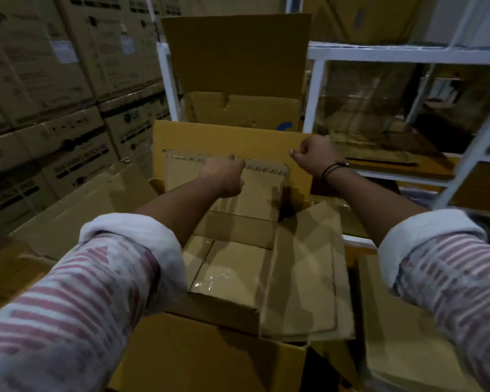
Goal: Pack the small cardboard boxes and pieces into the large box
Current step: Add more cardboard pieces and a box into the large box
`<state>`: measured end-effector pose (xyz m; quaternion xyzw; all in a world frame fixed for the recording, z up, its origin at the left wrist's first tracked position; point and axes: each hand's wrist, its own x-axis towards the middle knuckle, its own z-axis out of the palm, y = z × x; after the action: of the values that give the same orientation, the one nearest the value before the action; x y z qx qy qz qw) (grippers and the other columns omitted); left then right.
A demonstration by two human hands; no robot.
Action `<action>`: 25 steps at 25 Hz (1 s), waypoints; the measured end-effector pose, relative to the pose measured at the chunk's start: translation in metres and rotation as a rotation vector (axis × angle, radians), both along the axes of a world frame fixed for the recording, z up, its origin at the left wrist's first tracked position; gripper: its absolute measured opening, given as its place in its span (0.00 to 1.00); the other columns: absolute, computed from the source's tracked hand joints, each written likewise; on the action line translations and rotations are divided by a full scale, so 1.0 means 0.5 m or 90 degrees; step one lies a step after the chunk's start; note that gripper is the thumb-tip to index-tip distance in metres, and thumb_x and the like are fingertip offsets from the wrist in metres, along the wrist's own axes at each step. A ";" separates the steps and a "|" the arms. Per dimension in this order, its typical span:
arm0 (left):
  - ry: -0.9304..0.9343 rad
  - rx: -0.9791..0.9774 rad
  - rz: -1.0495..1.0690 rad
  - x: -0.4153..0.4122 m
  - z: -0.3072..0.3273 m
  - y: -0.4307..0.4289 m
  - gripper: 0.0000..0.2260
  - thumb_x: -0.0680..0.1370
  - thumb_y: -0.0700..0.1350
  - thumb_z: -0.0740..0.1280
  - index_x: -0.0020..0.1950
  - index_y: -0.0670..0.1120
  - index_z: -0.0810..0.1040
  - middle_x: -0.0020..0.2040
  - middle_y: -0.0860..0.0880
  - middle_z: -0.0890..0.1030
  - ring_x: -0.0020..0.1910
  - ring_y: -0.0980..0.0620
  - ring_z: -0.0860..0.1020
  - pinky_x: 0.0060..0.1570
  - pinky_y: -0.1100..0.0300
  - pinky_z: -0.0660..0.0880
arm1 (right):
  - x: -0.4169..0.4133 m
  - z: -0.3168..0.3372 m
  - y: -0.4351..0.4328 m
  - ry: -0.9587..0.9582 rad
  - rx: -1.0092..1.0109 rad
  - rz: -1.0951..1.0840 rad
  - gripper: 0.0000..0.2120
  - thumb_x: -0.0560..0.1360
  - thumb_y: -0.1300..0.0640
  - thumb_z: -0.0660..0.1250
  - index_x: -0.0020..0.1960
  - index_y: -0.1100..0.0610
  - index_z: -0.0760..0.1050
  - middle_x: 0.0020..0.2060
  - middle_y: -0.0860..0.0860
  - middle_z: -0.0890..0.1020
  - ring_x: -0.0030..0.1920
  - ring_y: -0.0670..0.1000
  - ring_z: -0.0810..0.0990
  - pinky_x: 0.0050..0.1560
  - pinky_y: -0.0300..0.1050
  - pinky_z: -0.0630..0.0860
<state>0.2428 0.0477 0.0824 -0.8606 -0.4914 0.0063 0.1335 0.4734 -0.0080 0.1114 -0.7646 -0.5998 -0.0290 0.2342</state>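
The large open cardboard box [210,360] stands in front of me, with small taped boxes [229,270] and flat cardboard pieces [306,273] inside. Its far flap [229,137] stands upright. My right hand [316,154] is closed on that flap's upper right edge. My left hand [224,175] grips the top edge of a flat cardboard sheet [263,190] that stands against the inside of the far flap. Both forearms reach over the box.
Stacked printed cartons [54,94] fill the left side. A second open box [238,69] stands behind the large one. A white metal shelf frame [379,52] holding cardboard runs along the right. More flattened cardboard [408,335] lies at the lower right.
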 end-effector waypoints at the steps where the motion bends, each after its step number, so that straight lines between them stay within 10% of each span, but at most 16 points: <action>1: -0.006 0.000 -0.013 0.033 0.008 -0.014 0.24 0.82 0.58 0.63 0.75 0.50 0.69 0.69 0.44 0.73 0.60 0.40 0.78 0.50 0.48 0.76 | 0.024 0.006 -0.023 0.005 0.011 -0.008 0.22 0.79 0.43 0.67 0.37 0.60 0.80 0.33 0.57 0.81 0.37 0.57 0.81 0.36 0.49 0.78; 6: -0.088 -0.044 -0.092 0.222 0.036 -0.135 0.23 0.82 0.58 0.62 0.74 0.50 0.69 0.68 0.43 0.73 0.59 0.39 0.78 0.52 0.45 0.79 | 0.167 -0.008 -0.177 0.030 0.053 -0.068 0.19 0.78 0.42 0.67 0.33 0.53 0.75 0.30 0.50 0.78 0.35 0.53 0.78 0.31 0.42 0.66; 13: -0.228 -0.203 -0.140 0.488 -0.083 -0.435 0.23 0.80 0.58 0.66 0.71 0.50 0.73 0.68 0.44 0.74 0.63 0.43 0.76 0.57 0.48 0.76 | 0.368 -0.161 -0.458 0.066 0.076 -0.150 0.11 0.75 0.44 0.70 0.43 0.52 0.79 0.43 0.51 0.81 0.47 0.54 0.80 0.47 0.51 0.79; 18: -0.202 -0.295 -0.006 0.557 -0.278 -0.619 0.26 0.77 0.62 0.64 0.70 0.50 0.73 0.74 0.41 0.68 0.70 0.36 0.68 0.66 0.45 0.68 | 0.462 -0.316 -0.662 0.074 -0.115 -0.322 0.26 0.73 0.39 0.69 0.65 0.50 0.74 0.67 0.56 0.72 0.67 0.63 0.70 0.64 0.58 0.71; 25: -0.214 -0.407 0.158 0.548 -0.397 -0.680 0.46 0.68 0.77 0.62 0.81 0.57 0.58 0.79 0.40 0.56 0.71 0.31 0.67 0.66 0.39 0.71 | 0.538 -0.467 -0.843 0.121 -0.257 -0.383 0.34 0.72 0.34 0.67 0.72 0.50 0.67 0.76 0.56 0.60 0.72 0.66 0.62 0.67 0.62 0.69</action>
<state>0.5166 -0.2924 -0.1160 -0.7816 -0.5804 0.0341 -0.2259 0.7425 -0.4297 -0.1222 -0.9365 -0.3178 0.0935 0.1147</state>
